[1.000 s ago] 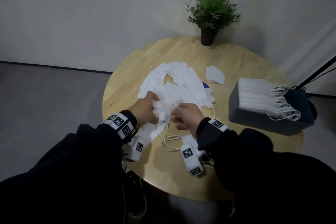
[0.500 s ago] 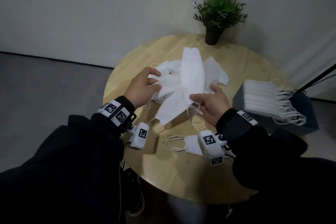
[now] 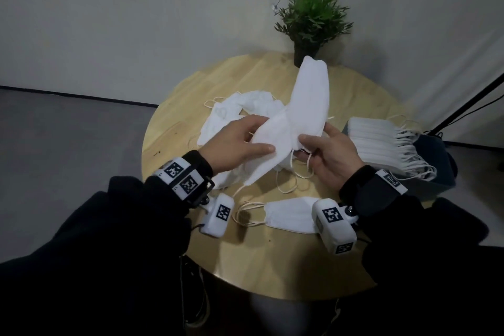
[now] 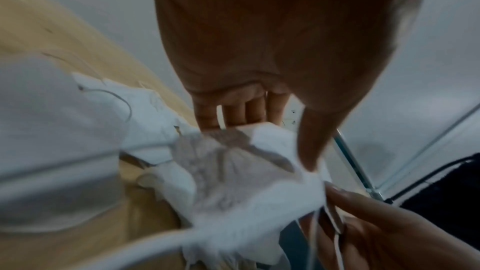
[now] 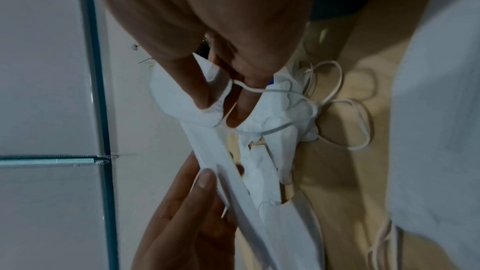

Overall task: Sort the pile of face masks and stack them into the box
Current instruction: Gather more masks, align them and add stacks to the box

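Both hands hold a bunch of white face masks point(image 3: 297, 120) lifted above the round wooden table point(image 3: 272, 262). My left hand point(image 3: 240, 142) grips the lower left mask, thumb on top. My right hand point(image 3: 324, 147) pinches the bunch at its right edge, thumb over the fabric point(image 5: 182, 98) with ear loops point(image 5: 335, 98) dangling. In the left wrist view the fingers point(image 4: 233, 114) lie behind the masks point(image 4: 246, 171). More masks lie in a pile point(image 3: 237, 112) behind. One single mask point(image 3: 289, 214) lies flat near me. A dark box point(image 3: 436, 174) at right holds a stack of masks point(image 3: 381, 144).
A potted green plant point(image 3: 311, 16) stands at the table's far edge against the wall. A black stand leg point(image 3: 469, 103) slants at far right. Grey floor lies left of the table.
Both hands have lifted a bunch of masks off the pile and raised it above the table; one mask now stands upward. The left hand has closed its thumb onto the lower mask.
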